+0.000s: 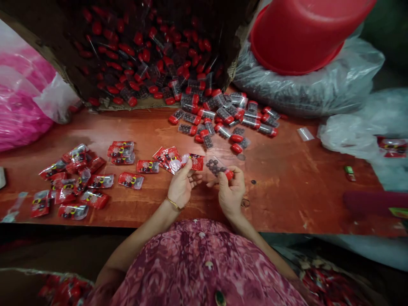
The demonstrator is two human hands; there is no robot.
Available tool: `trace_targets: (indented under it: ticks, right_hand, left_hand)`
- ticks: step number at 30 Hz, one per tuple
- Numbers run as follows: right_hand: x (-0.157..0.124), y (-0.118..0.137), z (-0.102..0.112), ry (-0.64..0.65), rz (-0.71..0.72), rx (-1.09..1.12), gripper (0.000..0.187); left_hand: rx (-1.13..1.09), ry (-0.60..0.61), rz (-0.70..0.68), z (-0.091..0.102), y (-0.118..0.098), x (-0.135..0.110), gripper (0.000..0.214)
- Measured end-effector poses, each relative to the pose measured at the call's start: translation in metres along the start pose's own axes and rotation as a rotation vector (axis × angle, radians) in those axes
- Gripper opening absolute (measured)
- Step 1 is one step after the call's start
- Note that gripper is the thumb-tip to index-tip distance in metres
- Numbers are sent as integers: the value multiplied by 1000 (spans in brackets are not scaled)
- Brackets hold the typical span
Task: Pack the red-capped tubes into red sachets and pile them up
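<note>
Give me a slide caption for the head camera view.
Right hand holding a red-capped tube, left hand near red wrappers, over a table.

Upper garment (178, 263): fabric in maroon and pink, printed with swirling floral shapes. Garment front: small pale ornaments (208, 266) spaced along the centre line; dark green oval ornament (219, 298) at the lower end. Left hand (180, 187): slim gold-coloured bangle (174, 205), fitted at the wrist.
</note>
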State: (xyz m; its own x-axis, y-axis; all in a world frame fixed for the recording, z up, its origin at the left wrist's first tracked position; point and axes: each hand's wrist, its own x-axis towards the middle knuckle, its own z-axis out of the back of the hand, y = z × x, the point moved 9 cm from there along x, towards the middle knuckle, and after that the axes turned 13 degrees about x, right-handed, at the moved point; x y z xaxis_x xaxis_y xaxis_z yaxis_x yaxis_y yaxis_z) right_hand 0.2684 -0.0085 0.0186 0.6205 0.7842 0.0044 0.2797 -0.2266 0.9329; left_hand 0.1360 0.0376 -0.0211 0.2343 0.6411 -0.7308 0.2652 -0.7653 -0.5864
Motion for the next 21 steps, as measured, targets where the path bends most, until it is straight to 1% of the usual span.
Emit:
trace_targets:
  ticks: [7, 11, 14, 17, 21]
  right_hand:
    - [-3, -8, -2, 17, -66, -45, 26]
    - [-5, -13, -7, 82, -148, -82, 23]
    - [-4, -15, -11, 138, -196, -77, 24]
    - [0, -18, -14, 183, -243, -47, 27]
    - [4, -22, -17, 208, -275, 1, 29]
  left_hand:
    - [65, 33, -74, -1, -3, 1, 37]
    - [90, 10, -158, 1, -9, 0, 42]
    - [134, -39, -240, 5, -17, -3, 40]
    - [182, -79, -292, 8, -23, -5, 36]
    - [195, -60, -330, 6, -27, -4, 32]
